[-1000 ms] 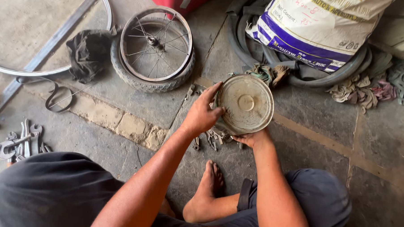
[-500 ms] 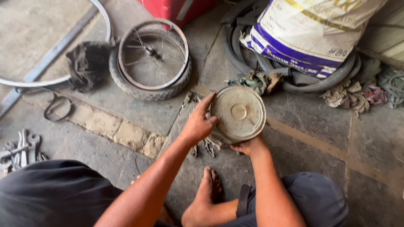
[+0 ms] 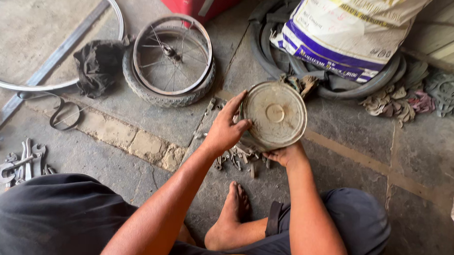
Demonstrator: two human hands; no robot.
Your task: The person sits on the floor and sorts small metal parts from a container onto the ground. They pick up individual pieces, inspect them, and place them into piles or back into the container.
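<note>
1. The left hand (image 3: 224,132) grips the round metal lid (image 3: 274,115) on its nine o'clock edge, thumb pressed on the face and fingers curled behind the rim.
2. The right hand (image 3: 282,155) cups the same lid from six o'clock; its fingers are mostly hidden behind the disc, closed on the lower rim.
3. The lid is one dusty grey disc with a raised centre boss, held tilted above the concrete floor (image 3: 346,177), near the middle of the view.
4. Directly under it, at six o'clock from the lid, lies a scatter of small metal parts (image 3: 236,158); too small to count.
5. At ten o'clock from the lid sits one small spoked wheel (image 3: 171,55) resting on a tyre (image 3: 138,86).
6. At nine o'clock from that wheel lies one crumpled black rag (image 3: 96,65), touching the tyre.
7. One large bare rim (image 3: 107,18) arcs across the upper left corner.
8. At one o'clock from the lid stands one white and blue sack (image 3: 341,36), shut, its contents unseen, sitting on coiled black rubber tubes (image 3: 270,48).
9. A heap of rags (image 3: 394,100) lies at three o'clock from the lid.
10. Several spanners (image 3: 14,163) lie at the far left edge.
11. One bare foot (image 3: 231,215) rests at six o'clock.
</note>
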